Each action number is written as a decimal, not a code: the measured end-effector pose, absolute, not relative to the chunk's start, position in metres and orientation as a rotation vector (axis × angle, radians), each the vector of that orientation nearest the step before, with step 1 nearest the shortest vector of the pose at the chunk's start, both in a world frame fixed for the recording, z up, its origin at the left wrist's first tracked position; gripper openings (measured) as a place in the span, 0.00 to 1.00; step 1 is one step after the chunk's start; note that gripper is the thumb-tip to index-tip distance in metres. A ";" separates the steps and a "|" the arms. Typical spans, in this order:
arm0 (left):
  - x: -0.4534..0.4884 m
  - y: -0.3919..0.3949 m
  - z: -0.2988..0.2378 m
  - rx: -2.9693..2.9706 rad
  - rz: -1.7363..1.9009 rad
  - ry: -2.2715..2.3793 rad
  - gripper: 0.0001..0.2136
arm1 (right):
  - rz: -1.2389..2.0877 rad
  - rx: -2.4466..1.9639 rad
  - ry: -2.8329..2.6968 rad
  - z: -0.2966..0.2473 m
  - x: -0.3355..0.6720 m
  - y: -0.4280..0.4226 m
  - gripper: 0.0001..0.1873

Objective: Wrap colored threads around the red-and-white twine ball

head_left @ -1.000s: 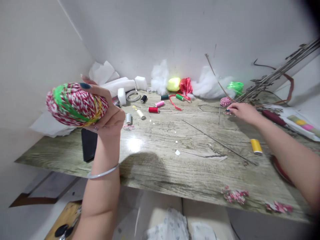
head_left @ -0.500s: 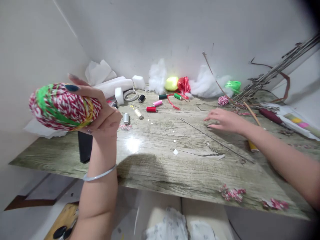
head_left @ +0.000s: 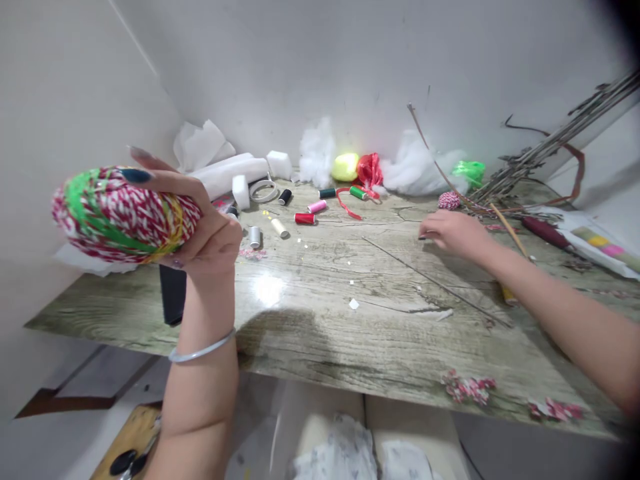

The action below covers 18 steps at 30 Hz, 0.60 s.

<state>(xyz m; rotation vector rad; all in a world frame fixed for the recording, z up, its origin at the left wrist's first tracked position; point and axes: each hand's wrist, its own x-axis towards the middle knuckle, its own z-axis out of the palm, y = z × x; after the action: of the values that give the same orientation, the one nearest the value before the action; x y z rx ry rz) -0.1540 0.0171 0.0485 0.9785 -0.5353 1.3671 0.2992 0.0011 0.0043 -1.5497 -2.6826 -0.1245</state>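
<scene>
My left hand is raised over the table's left end, closed round a large ball of red-and-white twine with green and yellow bands. My right hand rests on the wooden table at the right. Its fingers are curled and its fingertips touch the surface; what they pinch I cannot make out. A thin brown stick lies just behind that wrist. A long thin wire runs across the table just in front of the hand. A small red-and-white twine ball sits just beyond the hand.
Several thread spools lie at the table's back middle. White stuffing, foam pieces and plastic bags line the wall. A bundle of dry twigs leans at the back right. A black flat object stands below my left hand.
My right hand left the small twine ball, swept left over the table with fingers spread, then drew back slightly and curled. My left hand drifted left with the big ball.
</scene>
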 end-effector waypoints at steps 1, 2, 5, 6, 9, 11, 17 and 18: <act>-0.153 0.016 0.049 0.966 1.401 -0.545 0.34 | -0.131 -1.602 -2.647 0.006 0.309 0.005 0.11; -0.153 0.015 0.050 0.964 1.415 -0.548 0.35 | -0.132 -1.659 -2.610 0.008 0.320 0.008 0.11; -0.155 0.014 0.052 1.024 1.384 -0.551 0.37 | -0.132 -1.844 -2.477 0.010 0.352 0.015 0.12; -0.155 0.014 0.052 1.048 1.371 -0.537 0.37 | -0.133 -1.906 -2.430 0.010 0.362 0.016 0.12; -0.157 0.016 0.050 1.052 1.334 -0.513 0.35 | -0.126 -2.080 -2.303 0.008 0.390 0.016 0.12; -0.158 0.018 0.047 1.005 1.338 -0.523 0.35 | -0.110 -2.201 -2.213 0.007 0.409 0.015 0.12; -0.173 0.029 0.047 0.967 1.522 -0.568 0.28 | -0.107 -2.607 -1.790 0.010 0.465 0.008 0.15; -0.176 0.028 0.049 0.976 1.532 -0.587 0.25 | -0.108 -2.663 -1.715 0.011 0.473 0.006 0.16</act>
<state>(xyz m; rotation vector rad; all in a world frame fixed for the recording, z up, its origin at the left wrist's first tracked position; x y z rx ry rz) -0.1758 0.0284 0.0488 0.9760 -0.5867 1.5322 0.4727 0.0055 0.0107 -2.6627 -1.7154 -0.1078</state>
